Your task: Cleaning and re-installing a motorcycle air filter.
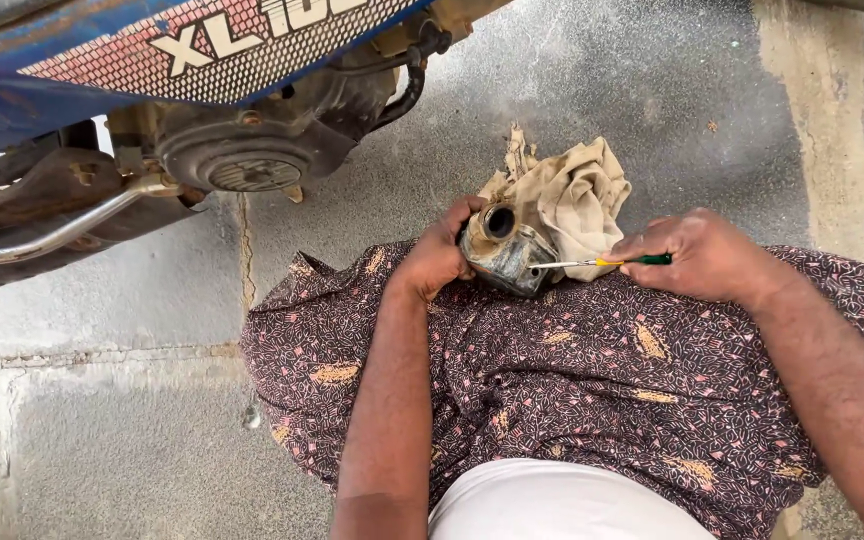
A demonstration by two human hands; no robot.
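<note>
Our left hand (439,255) clamps the metal part (505,252) over the lap; right hand (697,255) pinches the screwdriver (602,262), shaft horizontal w/ tip pointing left into the part.

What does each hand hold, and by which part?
Left hand grips the metal engine part by its left side; right hand holds the small screwdriver by its handle.

Metal part (505,252) on lap, rag (572,200) just behind it (touching), screwdriver (602,262) at its right, motorbike (152,110) far left
</note>
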